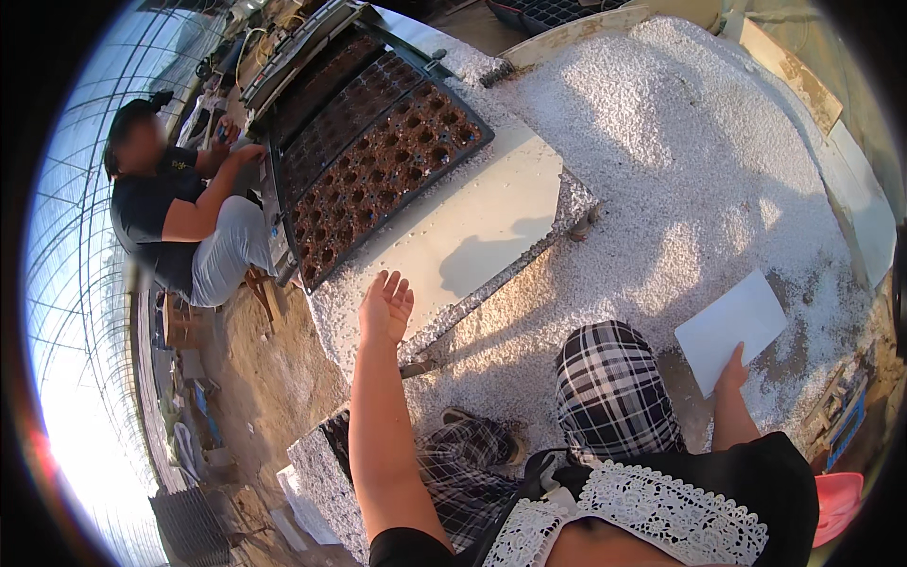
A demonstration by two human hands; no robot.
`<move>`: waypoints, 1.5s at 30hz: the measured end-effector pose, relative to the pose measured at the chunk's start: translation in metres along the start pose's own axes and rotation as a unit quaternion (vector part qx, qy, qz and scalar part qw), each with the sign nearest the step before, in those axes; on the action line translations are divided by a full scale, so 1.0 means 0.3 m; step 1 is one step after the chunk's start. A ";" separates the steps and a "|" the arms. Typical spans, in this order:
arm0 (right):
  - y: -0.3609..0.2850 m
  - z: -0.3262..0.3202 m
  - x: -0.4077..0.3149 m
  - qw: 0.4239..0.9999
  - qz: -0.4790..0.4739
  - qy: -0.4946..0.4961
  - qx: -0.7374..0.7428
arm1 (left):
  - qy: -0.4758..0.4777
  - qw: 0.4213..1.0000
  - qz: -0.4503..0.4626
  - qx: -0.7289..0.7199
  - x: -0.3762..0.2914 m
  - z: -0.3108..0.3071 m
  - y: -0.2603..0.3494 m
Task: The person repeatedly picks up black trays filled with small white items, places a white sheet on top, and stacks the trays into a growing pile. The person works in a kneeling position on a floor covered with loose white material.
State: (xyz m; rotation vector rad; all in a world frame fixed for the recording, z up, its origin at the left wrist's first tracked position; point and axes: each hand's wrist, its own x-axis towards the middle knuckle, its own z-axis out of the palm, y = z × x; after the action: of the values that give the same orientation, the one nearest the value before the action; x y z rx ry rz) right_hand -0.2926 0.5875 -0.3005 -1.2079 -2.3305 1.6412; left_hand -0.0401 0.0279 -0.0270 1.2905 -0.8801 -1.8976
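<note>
My left hand [386,306] is raised over the near edge of a pale board tabletop [496,205], palm up with the fingers slightly spread and nothing in it. Just beyond it lies a black seedling tray [382,177], its cells filled with brown soil that has a dimple in each cell. Low on the right, my right hand [732,370] grips the edge of a flat white sheet or board [733,329], tilted above the loose white granules [673,142], which look like perlite.
Across the table, a person [177,205] sits beside the trays. More dark trays [347,106] lie behind the first. White granules cover the ground around my plaid-clad legs [616,390]. Boards [793,78] border the heap, and a pink plastic object [838,507] stands at lower right.
</note>
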 end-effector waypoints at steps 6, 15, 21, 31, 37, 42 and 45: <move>-0.146 0.310 -0.102 0.992 -0.102 -0.080 -0.014 | 0.030 0.990 -0.008 -0.136 0.322 0.149 0.006; -0.480 0.911 -0.041 0.954 -0.101 -0.278 -0.049 | 0.093 0.992 0.026 -0.085 0.286 0.212 -0.018; -0.653 0.867 -0.111 0.918 -0.178 -0.340 -0.097 | 0.076 0.994 0.029 -0.071 0.122 0.249 -0.112; -1.360 0.755 -0.413 0.775 -0.506 -0.304 -0.226 | -0.119 0.984 -0.132 0.012 -0.303 0.232 -0.028; -1.708 0.743 -0.758 0.593 -0.708 -0.177 -0.341 | 0.112 0.871 0.292 0.379 -0.232 -0.134 0.242; -1.710 0.747 -1.182 0.491 -0.785 -0.186 -0.328 | 0.136 0.954 0.071 0.256 -0.127 -0.317 0.221; -1.659 0.641 -1.433 0.529 -0.764 -0.282 -0.237 | 0.080 0.981 0.039 0.170 -0.118 -0.356 0.184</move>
State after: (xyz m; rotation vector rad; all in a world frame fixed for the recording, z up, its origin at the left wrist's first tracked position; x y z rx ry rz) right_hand -0.3603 0.1080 0.1844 1.5048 -2.4315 0.5724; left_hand 0.0794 0.0099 0.0055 1.5592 -1.1858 -1.6024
